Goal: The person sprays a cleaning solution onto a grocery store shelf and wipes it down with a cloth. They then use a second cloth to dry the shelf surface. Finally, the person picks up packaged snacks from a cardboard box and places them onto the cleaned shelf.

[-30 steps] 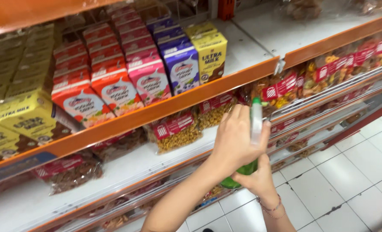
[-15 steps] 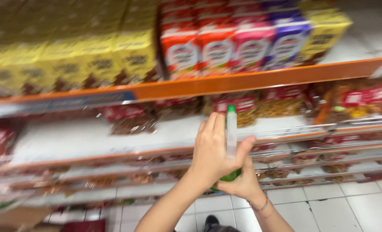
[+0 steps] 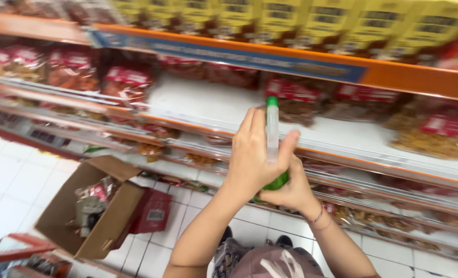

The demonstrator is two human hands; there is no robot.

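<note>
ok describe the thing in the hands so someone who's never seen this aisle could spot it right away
Start at the orange-edged shelves of red snack bags. In front of the bare white shelf board, the left hand and right hand clasp a slim bottle. It stands upright, with a pale clear neck, green cap and green base, the only green thing among red and yellow packs.

Green-capped clear bottle (image 3: 272,135), yellow boxes (image 3: 311,20), orange shelf edge (image 3: 419,77)

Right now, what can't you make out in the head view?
- Green bottle: its body is hidden by the left hand and right hand.
- Yellow boxes: tops cut off by the upper edge, blurred.
- Cardboard box: contents blurred, unclear.
- Lower shelf bags: too blurred to identify.
</note>
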